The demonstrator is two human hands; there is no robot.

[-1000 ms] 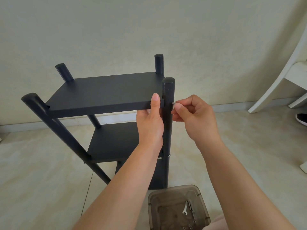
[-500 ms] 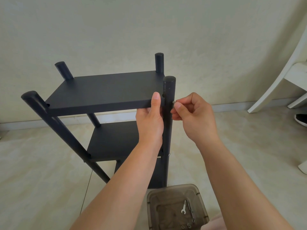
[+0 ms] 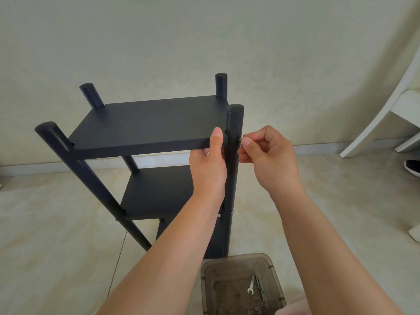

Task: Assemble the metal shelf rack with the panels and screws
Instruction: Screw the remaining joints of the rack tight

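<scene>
**Screw held at the near right post, top panel steadied by the other hand**

The dark metal rack stands on the pale tiled floor close to a plain wall; its four round posts rise past the top panel, and a lower panel sits beneath; the left hand grips the front edge of the top panel at its right corner, thumb flat on the upper face and fingers curled underneath, just beside the near right post; the right hand pinches a small screw between thumb and forefinger, the other fingers curled in, with the screw's tip touching the outer side of that post at the level of the panel edge; how far the screw has entered cannot be told; a small notch shows where the panel meets the near left post, and a screw head shows lower on the right post beside the lower panel; at the rack's foot, near the person, stands a translucent brown box holding a small wrench and a few nuts; open floor lies to the left of the rack and to the right of it, up to a white furniture leg and a dark shoe at the far right edge
</scene>
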